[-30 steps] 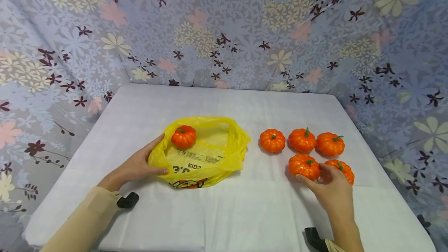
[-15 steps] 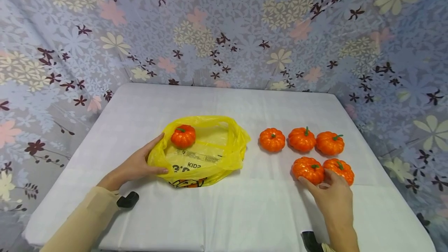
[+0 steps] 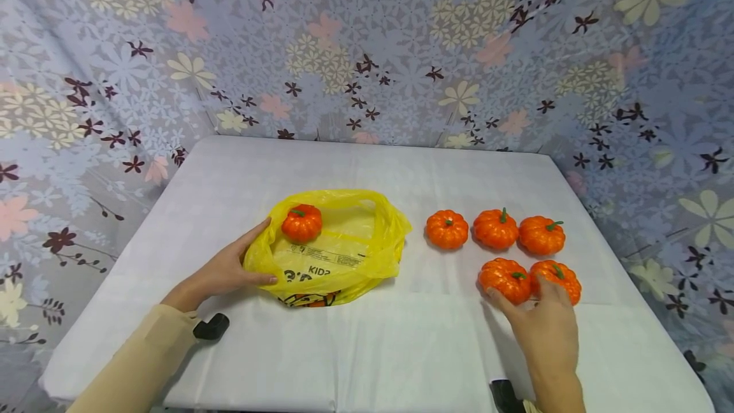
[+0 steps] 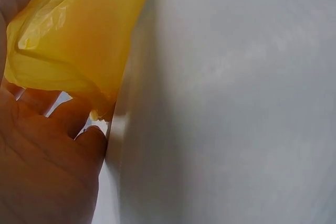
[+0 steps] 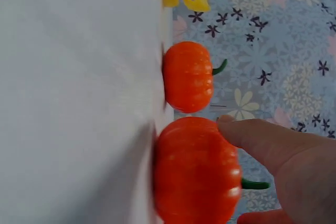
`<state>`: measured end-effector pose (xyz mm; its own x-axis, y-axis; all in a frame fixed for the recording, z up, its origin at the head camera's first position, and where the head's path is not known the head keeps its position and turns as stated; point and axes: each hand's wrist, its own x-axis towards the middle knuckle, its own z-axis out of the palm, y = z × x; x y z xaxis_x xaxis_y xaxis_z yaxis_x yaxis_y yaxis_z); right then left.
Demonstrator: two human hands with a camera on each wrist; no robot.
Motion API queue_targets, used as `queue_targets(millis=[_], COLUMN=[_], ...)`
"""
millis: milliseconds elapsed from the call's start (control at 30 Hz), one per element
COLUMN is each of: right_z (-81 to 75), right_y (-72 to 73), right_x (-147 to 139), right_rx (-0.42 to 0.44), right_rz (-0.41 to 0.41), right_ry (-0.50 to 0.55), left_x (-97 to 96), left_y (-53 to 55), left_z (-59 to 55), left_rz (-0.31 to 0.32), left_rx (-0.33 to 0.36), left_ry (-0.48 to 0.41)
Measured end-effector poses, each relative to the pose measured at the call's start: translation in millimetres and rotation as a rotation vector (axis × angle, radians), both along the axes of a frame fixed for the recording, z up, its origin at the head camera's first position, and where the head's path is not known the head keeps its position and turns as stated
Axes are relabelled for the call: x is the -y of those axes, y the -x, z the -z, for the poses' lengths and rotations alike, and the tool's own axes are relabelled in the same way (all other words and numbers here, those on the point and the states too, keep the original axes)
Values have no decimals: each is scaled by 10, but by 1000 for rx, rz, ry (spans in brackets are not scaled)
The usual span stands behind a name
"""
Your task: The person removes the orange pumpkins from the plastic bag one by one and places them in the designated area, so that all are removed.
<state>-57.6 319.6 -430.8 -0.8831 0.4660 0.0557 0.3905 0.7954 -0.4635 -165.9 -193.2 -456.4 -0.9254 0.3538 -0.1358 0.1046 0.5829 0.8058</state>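
Note:
A yellow plastic bag (image 3: 344, 253) with dark print lies with its mouth open on the left half of the table. Inside its left part sits an orange toy pumpkin (image 3: 301, 224). My left hand (image 3: 223, 273) holds the bag's left side, thumb along the front; in the left wrist view the fingers (image 4: 73, 116) bend against the yellow film. On the right, my right hand (image 3: 541, 330) is spread at the front-left pumpkin (image 3: 503, 279), its thumb beside that pumpkin and its fingers over the front-right pumpkin (image 3: 559, 279). The right wrist view shows the thumb (image 5: 252, 137) by a pumpkin's edge (image 5: 194, 171).
Behind the front pair stand three more pumpkins in a row: left (image 3: 447, 229), middle (image 3: 496, 229) and right (image 3: 541, 235). White cloth covers the table (image 3: 367, 355). A flowered curtain (image 3: 367, 50) hangs behind it and at both sides.
The front-left pumpkin has shifted slightly right and toward me, up against its neighbour. My right hand's fingers have since spread away from it. My left hand and the bag have stayed put.

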Motion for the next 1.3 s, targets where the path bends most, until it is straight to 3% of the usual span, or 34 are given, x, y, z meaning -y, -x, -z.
queue_targets(millis=[200, 567, 833, 1300], right_z=[-95, -235, -317, -429], right_y=[-11, 55, 237, 546], right_x=[-4, 66, 204, 514], right_rx=[-126, -197, -313, -275], right_rz=[0, -24, -134, -265], right_ry=[35, 78, 86, 89], left_x=[2, -6, 5, 4], left_y=[11, 21, 36, 17], left_z=[-4, -8, -30, -20], left_rz=[6, 11, 14, 5], left_rx=[-7, 0, -5, 19], left_ry=[-14, -13, 0, -16])
